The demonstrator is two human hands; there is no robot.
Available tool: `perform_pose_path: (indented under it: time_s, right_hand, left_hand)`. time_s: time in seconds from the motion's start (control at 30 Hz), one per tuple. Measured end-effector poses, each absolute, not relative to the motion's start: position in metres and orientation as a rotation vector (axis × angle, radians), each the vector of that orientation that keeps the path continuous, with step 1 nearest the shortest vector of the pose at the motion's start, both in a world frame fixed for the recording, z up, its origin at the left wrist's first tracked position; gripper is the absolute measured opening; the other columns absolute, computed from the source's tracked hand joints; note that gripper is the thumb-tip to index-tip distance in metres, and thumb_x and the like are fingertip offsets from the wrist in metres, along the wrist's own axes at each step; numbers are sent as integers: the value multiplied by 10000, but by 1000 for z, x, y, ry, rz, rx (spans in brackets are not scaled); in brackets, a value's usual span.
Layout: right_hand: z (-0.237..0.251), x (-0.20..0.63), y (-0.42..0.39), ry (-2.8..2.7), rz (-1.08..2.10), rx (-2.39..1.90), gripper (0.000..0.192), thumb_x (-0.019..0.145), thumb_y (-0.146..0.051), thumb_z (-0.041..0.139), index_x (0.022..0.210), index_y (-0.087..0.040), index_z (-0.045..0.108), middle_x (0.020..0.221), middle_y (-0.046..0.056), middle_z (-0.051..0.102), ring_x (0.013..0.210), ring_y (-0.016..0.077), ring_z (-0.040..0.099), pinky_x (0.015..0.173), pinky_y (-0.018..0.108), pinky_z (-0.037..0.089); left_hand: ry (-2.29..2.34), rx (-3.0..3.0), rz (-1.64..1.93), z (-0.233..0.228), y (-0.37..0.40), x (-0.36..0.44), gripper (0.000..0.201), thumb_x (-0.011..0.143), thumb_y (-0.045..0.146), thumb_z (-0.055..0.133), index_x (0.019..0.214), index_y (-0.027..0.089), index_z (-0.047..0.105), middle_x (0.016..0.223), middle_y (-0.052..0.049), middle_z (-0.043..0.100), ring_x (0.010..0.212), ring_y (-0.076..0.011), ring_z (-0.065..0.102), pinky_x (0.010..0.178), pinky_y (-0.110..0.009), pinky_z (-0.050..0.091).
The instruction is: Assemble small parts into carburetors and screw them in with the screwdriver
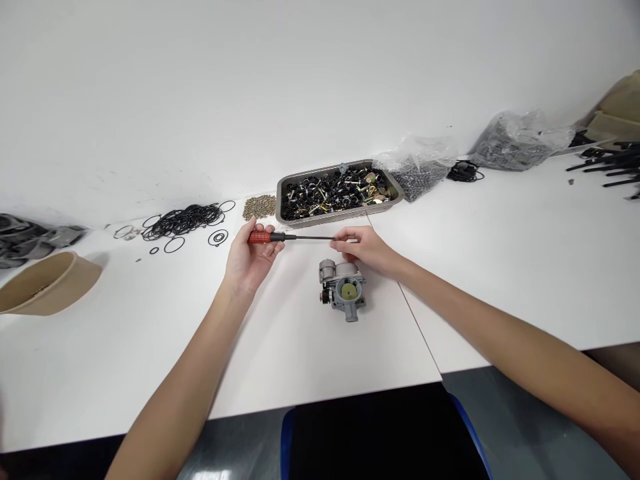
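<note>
A screwdriver (263,237) with a red and black handle lies level across the space between my hands. My left hand (253,257) is closed loosely around its handle, palm turned up. At the tip of the thin dark shaft, the fingers of my right hand (363,247) are pinched together; whether a small part sits at the tip is too small to tell. Just below the right fingers, a grey metal carburetor (345,290) rests on the white table, its round bore with a yellowish disc facing me.
Behind the hands stands a metal tray (325,222) of mixed small parts. Left of it lie a pile of brass pieces (260,207) and black rubber rings (185,221). Plastic bags of parts (420,173) line the wall. A tan bin (75,283) is at far left.
</note>
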State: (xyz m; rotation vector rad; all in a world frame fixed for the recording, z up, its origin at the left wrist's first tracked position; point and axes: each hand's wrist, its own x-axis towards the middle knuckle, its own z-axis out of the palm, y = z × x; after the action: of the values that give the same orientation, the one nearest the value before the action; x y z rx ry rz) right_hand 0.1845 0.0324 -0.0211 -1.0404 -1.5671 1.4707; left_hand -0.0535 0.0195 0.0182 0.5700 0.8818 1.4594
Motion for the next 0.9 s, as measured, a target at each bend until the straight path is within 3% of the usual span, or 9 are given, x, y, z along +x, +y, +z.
perform_pose_path:
  time_s: [0.9]
  right_hand:
    - [-19,183,32,-1530,1444,-1046,164,774,-288,705,819,-138,657,571,-25,531,496,81,497,438,204,415]
  left_hand:
    - [905,566,1459,22,18,-54,266,892,250,507,642,159,489,642,15,585,347,-45,346,466,-245,458]
